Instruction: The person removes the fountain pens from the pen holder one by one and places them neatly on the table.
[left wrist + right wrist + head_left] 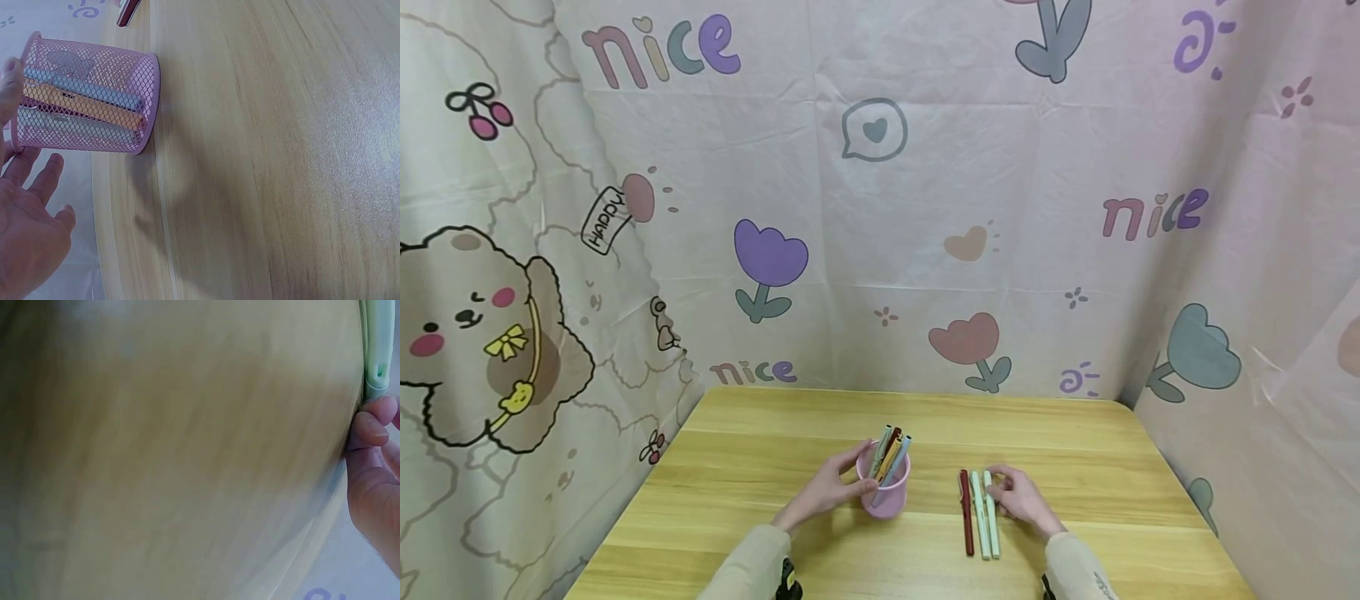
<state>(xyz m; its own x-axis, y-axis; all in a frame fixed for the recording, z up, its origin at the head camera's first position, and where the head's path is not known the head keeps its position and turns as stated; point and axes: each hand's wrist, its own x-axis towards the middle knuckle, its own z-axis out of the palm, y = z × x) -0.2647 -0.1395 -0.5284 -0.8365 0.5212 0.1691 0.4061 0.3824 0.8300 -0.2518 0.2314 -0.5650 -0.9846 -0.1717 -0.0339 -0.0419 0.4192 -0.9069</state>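
Note:
A pink mesh pen holder stands upright on the table, with several pens leaning in it. My left hand grips its rim from the left with thumb and forefinger. In the left wrist view the other fingers of that hand are spread below the holder. To the right lie a dark red pen and two pale green pens side by side. My right hand pinches the far end of the rightmost pale green pen. The right wrist view shows thumb and finger at that pen's end.
The wood-grained table meets a printed cloth hanging at the back and both sides. A gap of bare tabletop lies between the pen holder and the row of pens.

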